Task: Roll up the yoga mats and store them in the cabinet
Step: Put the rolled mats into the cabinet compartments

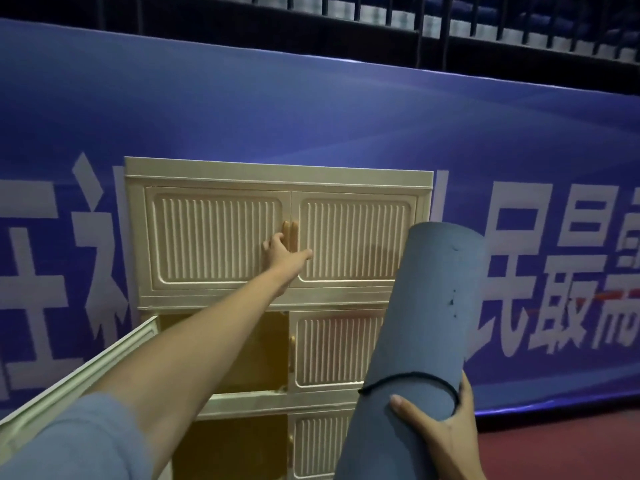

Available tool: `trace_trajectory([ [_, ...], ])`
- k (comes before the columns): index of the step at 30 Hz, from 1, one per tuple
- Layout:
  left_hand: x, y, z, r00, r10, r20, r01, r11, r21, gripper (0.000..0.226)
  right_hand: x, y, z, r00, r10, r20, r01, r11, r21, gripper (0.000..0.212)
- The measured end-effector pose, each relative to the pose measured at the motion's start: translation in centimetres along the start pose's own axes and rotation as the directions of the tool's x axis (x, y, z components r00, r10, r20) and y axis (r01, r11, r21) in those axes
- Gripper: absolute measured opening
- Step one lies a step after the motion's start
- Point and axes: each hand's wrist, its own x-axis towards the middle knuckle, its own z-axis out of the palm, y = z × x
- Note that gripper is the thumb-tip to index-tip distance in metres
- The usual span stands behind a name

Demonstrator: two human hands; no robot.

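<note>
Cream ribbed-door plastic cabinet (221, 237) against blue banner (311, 109), top doors closed, middle-left door swung open. Rolled grey-blue foam yoga mat (422, 327) tilted right of cabinet, right hand (440, 427) wrapped round its lower end. Left hand (282, 249) curled on cabinet's top-left door handle (286, 233).

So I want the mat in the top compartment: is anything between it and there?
Yes. Both top doors are shut. The left hand grips the left door's handle, while the right hand holds the rolled mat outside, to the right.
</note>
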Motion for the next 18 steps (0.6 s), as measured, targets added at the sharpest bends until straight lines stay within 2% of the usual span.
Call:
trace_trajectory([
  [3, -1.2, 0.9, -0.8, 0.997, -0.062, -0.047, 0.059, 0.996, -0.071, 0.049, -0.3, 1.0, 0.3, 0.999, 0.023, 0.032, -0.022, 0.999, -0.027, 0.141],
  [5, -3.6, 1.6, -2.3, 0.993, -0.027, -0.114, 0.017, 0.996, -0.093, 0.028, -0.6, 1.2, 0.7, 0.997, 0.018, 0.07, -0.016, 0.999, -0.035, 0.138],
  [10, -12.3, -0.1, -8.5, 0.942, 0.2, -0.269, -0.192, 0.98, 0.057, 0.028, -0.3, 0.7, 1.3, 0.985, -0.015, 0.169, 0.032, 0.995, -0.099, 0.136],
  [13, -16.4, -1.9, -13.0, 0.91, 0.208, -0.359, -0.227, 0.974, -0.012, 0.025, -0.1, -0.2, 2.9, 0.967, -0.04, 0.252, 0.079, 0.986, -0.147, 0.134],
  [16, -19.1, -4.6, -17.2, 0.796, 0.177, -0.579, -0.276, 0.957, -0.087, 0.028, 0.3, -1.3, 4.2, 0.931, -0.099, 0.352, 0.162, 0.975, -0.153, 0.136],
  [17, -19.9, -5.8, -18.4, 0.728, 0.176, -0.663, -0.281, 0.958, -0.055, 0.033, 0.5, -1.6, 4.6, 0.916, -0.119, 0.384, 0.187, 0.971, -0.146, 0.135],
  [18, -21.0, -7.0, -19.3, 0.639, 0.228, -0.734, -0.279, 0.959, 0.054, 0.037, 0.7, -1.8, 5.0, 0.899, -0.128, 0.418, 0.206, 0.968, -0.146, 0.132],
])
